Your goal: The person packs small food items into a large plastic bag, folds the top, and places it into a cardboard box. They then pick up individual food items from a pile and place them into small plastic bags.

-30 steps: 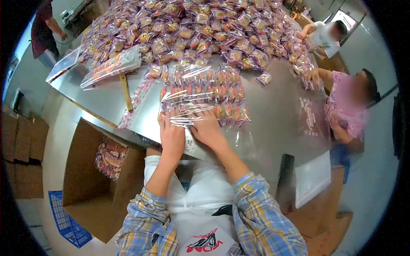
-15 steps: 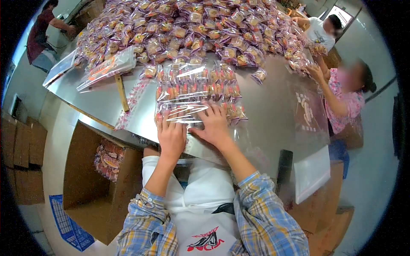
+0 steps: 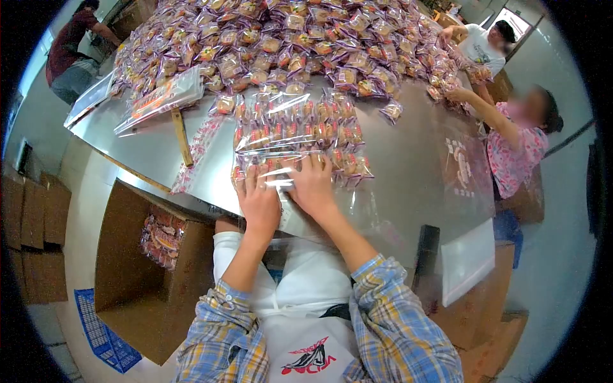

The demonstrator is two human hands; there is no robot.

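Note:
Rows of small wrapped pastries (image 3: 290, 132) stand packed side by side inside a large clear plastic bag (image 3: 361, 201) in front of me. My left hand (image 3: 260, 203) lies on the near left part of the bag, fingers stretched forward at the nearest row. Close beside it, my right hand (image 3: 311, 182) presses on the film at the middle of that row, its fingers extended and its thumb towards the left hand. Shiny film covers the pastries, and my hands hide part of the nearest row. Neither hand shows anything gripped.
A big heap of wrapped pastries (image 3: 274, 48) covers the table's far side. Left are printed bags (image 3: 163, 99), a wooden strip (image 3: 181, 137) and an open carton (image 3: 131, 287). Right are a flat printed bag (image 3: 461, 163), a clear-bag stack (image 3: 468, 263) and co-workers (image 3: 520, 137).
My right hand has slid left, closer to my left hand, with its fingers less spread. My left hand stays nearly in place. The nearer co-worker at right has reached towards the heap.

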